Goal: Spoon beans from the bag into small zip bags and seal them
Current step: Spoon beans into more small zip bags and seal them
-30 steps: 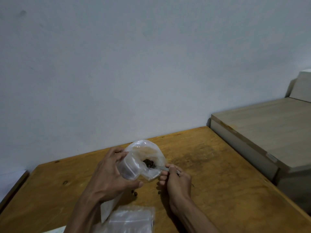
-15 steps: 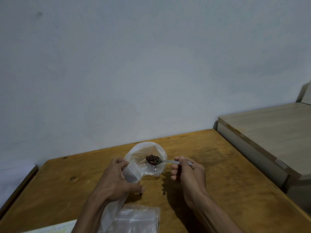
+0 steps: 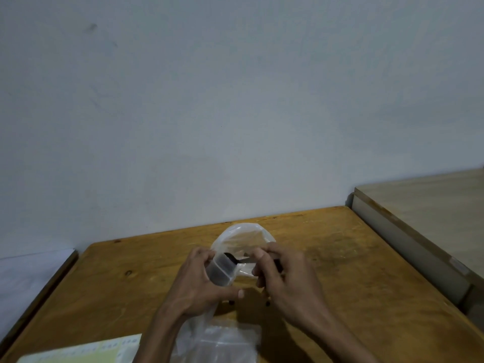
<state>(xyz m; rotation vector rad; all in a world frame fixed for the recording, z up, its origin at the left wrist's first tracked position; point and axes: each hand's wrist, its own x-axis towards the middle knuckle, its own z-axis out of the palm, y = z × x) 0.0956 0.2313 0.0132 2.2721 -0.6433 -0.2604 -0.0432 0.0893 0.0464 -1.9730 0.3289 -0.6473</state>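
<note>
Plastic zip bag (image 3: 221, 271) gripped by left hand (image 3: 199, 281), mouth up-right; right hand (image 3: 282, 273) pinches seemingly level spoon (image 3: 237, 260).

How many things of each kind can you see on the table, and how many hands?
Hands: 2, left hand and right hand
Spoons: 1, spoon
Big bean bags: 1, big bag
Small zip bags being held: 1, small zip bag
Piles of spare zip bags: 1, pile
Loose beans: 2, bean, bean
Paper sheets: 1, sheet
Total: 9

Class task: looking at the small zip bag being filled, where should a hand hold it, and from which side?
Hold the small zip bag round its sides below the mouth, from the left as the left hand does: its mouth tilts right toward the spoon.
</note>
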